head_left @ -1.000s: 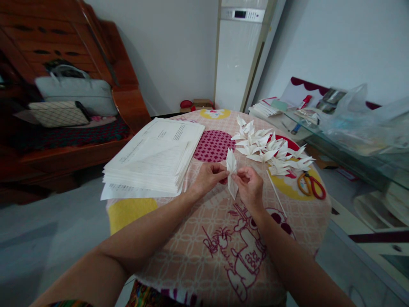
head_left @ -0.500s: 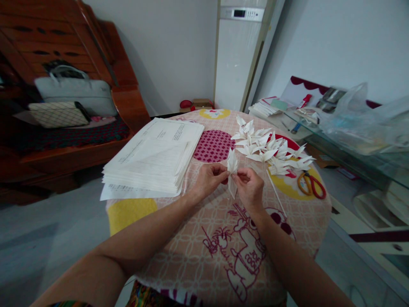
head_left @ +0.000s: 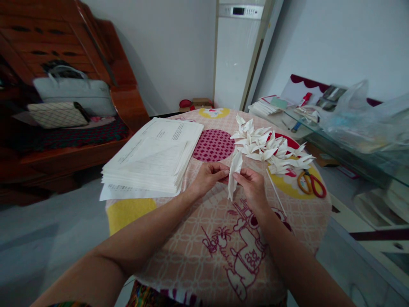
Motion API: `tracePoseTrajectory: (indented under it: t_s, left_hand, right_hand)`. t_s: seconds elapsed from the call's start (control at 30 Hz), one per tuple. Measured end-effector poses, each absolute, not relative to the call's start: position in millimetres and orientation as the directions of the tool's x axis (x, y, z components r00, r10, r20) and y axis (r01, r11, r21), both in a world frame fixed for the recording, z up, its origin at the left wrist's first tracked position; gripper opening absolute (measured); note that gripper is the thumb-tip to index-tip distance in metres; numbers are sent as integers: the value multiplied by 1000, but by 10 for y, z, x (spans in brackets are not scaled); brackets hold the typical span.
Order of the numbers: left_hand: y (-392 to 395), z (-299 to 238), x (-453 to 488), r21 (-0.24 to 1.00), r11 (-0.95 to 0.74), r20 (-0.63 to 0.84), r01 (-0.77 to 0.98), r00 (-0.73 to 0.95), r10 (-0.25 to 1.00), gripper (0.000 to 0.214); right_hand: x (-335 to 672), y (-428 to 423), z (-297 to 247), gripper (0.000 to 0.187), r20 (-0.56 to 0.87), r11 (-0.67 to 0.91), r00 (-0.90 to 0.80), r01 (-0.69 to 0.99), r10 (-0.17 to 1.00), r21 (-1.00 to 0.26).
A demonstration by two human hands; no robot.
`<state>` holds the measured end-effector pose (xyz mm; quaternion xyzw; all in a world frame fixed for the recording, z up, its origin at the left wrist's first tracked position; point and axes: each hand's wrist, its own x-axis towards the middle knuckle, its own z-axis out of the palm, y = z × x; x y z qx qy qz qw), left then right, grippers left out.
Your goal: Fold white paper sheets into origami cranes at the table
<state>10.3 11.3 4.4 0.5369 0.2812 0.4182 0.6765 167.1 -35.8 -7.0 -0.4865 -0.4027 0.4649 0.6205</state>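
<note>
Between my two hands, upright above the cloth-covered table [head_left: 191, 238], is a narrow folded white paper [head_left: 235, 172]. My left hand [head_left: 210, 175] pinches its left side with thumb and fingers. My right hand [head_left: 252, 184] is closed on its right side, the thumb lying across the front. Just beyond my hands lies a heap of folded white paper pieces [head_left: 265, 143] with pointed tips. A thin white stick [head_left: 276, 192] rests beside my right hand. On the left stands a thick stack of printed paper sheets [head_left: 150, 153].
Scissors with red and orange handles [head_left: 311, 184] lie near the table's right edge. A glass-topped cabinet [head_left: 358, 157] with a clear plastic bag [head_left: 348, 115] stands to the right. At the left is a wooden bench [head_left: 124, 102] holding a grey bag [head_left: 76, 94].
The folded paper has turned and tilted a little to the right between my fingers, now showing a narrower, plainer face. Both hands stay in nearly the same place.
</note>
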Motion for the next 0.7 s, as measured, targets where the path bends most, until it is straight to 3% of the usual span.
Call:
tracePoseTrajectory:
  t_s: [0.7]
  left_hand:
    - [150, 32, 89, 941, 170, 10, -293, 526, 850, 35]
  right_hand:
    - [1678, -373, -22, 24, 11, 55, 185, -234, 983, -971]
